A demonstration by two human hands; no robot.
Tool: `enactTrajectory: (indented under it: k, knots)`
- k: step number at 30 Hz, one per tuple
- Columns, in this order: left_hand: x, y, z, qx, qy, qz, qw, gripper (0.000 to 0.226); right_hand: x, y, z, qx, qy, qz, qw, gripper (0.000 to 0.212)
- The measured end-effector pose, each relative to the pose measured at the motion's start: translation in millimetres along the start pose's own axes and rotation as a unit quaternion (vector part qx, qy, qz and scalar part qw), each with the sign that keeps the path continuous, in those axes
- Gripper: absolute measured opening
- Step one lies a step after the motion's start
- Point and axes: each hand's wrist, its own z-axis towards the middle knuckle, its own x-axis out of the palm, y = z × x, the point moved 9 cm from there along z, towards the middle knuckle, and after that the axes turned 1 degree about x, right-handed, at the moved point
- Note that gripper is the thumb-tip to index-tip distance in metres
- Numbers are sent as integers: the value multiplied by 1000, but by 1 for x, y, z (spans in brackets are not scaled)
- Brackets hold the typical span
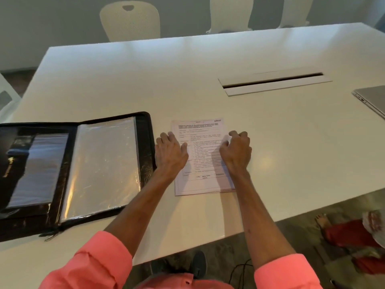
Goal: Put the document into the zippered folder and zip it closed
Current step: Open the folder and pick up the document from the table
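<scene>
- Document (205, 163) lies flat on the white surface (270, 142), at twelve o'clock from the person, its long axis running twelve to six with a slight lean.
- Both hands are on it. The left hand (170, 152) rests at the nine o'clock edge with fingers spread and fairly straight, pressing rather than gripping. The right hand (236, 151) sits at the three o'clock edge with fingers curled, and I cannot tell whether it pinches the paper or only bears on it.
- Zippered folder (145, 142) lies open at nine o'clock from the hands, near the sheet but not touching it, with its clear sleeve (102, 165) facing up and its spine roughly parallel to the paper's long axis. The move looks like a sideways carry toward nine with no turning, and the left hand is the nearer one.
- Folder's left cover runs out of view. The zip track is hard to follow, and only a pull (51, 236) shows at the six o'clock edge. The print is too blurred to read, and the near right corner hints at more than one sheet.
</scene>
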Motion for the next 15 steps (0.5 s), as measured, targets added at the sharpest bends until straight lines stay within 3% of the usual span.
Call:
enactTrajectory:
  k: [8, 11, 15]
  knots:
    - [3, -5, 6, -17, 21, -61, 998, 58, 18, -12, 14, 131, 102, 49, 985, 63]
    - [4, 2, 11, -33, 43, -87, 995, 59, 21, -18, 21, 157, 129, 111, 973, 58]
    - [4, 7, 16, -40, 64, -108, 991, 61, 15, -13, 19, 145, 130, 92, 977, 44]
